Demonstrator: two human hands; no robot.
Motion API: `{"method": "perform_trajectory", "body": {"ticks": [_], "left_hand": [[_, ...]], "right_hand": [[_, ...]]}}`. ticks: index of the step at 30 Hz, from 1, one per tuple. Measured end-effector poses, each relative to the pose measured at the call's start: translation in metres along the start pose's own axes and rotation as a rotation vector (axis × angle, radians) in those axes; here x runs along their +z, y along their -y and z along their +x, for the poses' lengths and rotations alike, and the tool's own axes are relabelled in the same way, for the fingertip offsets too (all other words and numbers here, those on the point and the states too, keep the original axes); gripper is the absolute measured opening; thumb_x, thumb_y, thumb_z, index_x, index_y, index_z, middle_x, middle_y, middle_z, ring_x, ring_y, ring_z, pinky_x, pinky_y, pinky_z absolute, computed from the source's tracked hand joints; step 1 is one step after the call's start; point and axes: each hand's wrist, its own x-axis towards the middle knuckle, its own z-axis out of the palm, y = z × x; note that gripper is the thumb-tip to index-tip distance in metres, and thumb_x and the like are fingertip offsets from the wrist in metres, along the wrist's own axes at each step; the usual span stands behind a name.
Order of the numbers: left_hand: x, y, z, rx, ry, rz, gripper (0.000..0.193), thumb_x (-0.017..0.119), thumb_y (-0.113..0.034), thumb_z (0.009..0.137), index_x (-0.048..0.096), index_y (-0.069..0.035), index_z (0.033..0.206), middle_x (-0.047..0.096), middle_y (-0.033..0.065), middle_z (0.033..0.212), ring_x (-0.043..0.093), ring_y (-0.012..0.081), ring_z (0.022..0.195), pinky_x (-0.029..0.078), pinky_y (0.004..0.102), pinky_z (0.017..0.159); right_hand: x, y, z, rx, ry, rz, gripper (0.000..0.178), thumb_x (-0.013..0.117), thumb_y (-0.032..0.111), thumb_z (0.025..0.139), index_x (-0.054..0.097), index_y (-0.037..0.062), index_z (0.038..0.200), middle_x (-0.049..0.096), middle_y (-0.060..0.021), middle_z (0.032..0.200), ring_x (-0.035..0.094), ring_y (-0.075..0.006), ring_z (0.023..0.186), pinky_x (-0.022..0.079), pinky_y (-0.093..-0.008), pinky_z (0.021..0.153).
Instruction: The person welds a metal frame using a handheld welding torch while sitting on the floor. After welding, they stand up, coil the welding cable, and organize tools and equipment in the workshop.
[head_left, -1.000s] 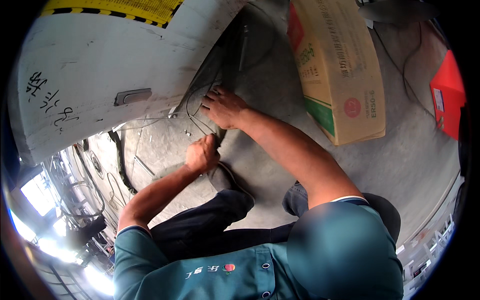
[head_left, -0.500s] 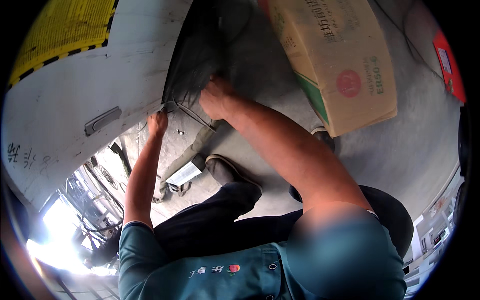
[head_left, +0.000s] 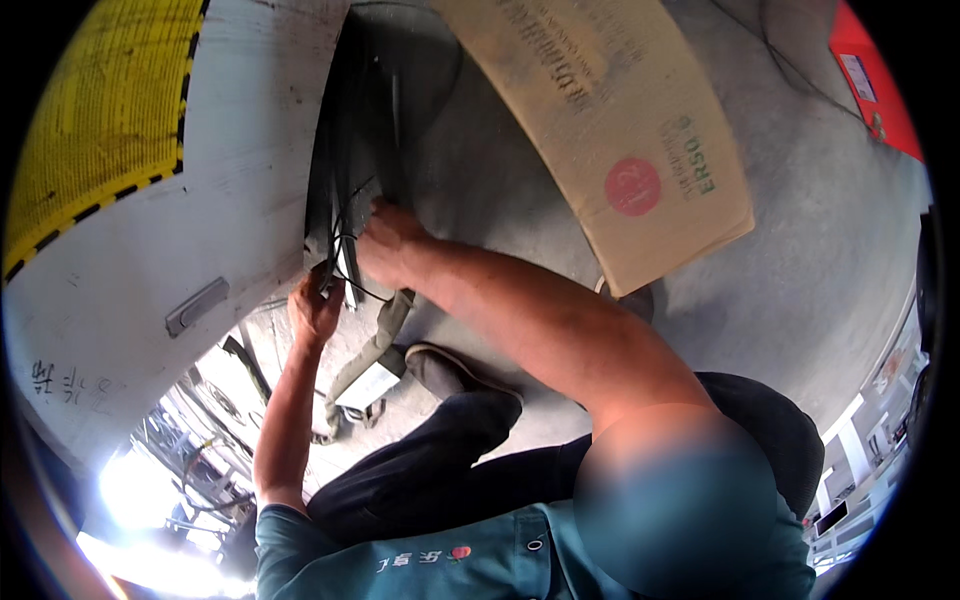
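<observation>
At the lower corner of a white metal cabinet panel (head_left: 240,225), my left hand (head_left: 317,306) is closed, its fingertips pinching dark cables (head_left: 333,258). These run down along the panel's edge from the shadowed gap above. My right hand (head_left: 393,245) is just to the right, its fingers curled in beside the cable bundle. What it holds, if anything, is hidden behind the fingers. A thin black cable loops between the two hands. Behind it shows a pale, narrow strip (head_left: 347,262).
A large cardboard box (head_left: 625,130) lies to the right on the grey floor. A green-grey fabric sleeve (head_left: 372,345) and a small white box (head_left: 370,385) lie by my shoe (head_left: 440,370). Tangled cables and equipment fill the lower left; a red object (head_left: 875,80) stands far right.
Both hands appear lower in view and closer together, beside the cables. The view has shifted, so the panel and cardboard box appear further left.
</observation>
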Motion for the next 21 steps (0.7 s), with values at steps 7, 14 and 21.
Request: {"method": "perform_trajectory", "body": {"ticks": [7,14,21], "left_hand": [[0.02,-0.119,0.053,-0.329,-0.124,0.058,0.064,0.07,-0.042,0.089,0.056,-0.003,0.138,0.065,0.0226,0.125,0.06,0.0417,0.119,0.049,0.0446,0.1],[0.061,-0.098,0.18,-0.132,-0.04,0.036,0.061,0.072,-0.034,0.088,0.056,-0.005,0.139,0.062,0.0214,0.13,0.057,0.0388,0.124,0.046,0.0452,0.103],[0.043,-0.153,0.249,-0.124,-0.157,0.018,0.061,0.072,-0.034,0.087,0.056,-0.005,0.138,0.062,0.0214,0.13,0.057,0.0381,0.124,0.046,0.0449,0.103]], "right_hand": [[-0.053,0.073,-0.004,-0.047,0.147,-0.155,0.031,0.06,0.025,0.092,0.074,0.0101,0.115,0.072,-0.0055,0.119,0.066,-0.0212,0.113,0.042,-0.0445,0.099],[-0.193,-0.007,-0.077,-0.108,-0.356,0.01,0.026,0.064,0.02,0.084,0.079,0.0115,0.104,0.073,-0.0044,0.108,0.061,-0.0248,0.109,0.042,-0.0448,0.097],[-0.249,-0.155,-0.12,0.151,-0.427,-0.151,0.026,0.066,0.028,0.082,0.077,0.0091,0.096,0.066,-0.0081,0.107,0.057,-0.0236,0.11,0.038,-0.0404,0.096]]}}
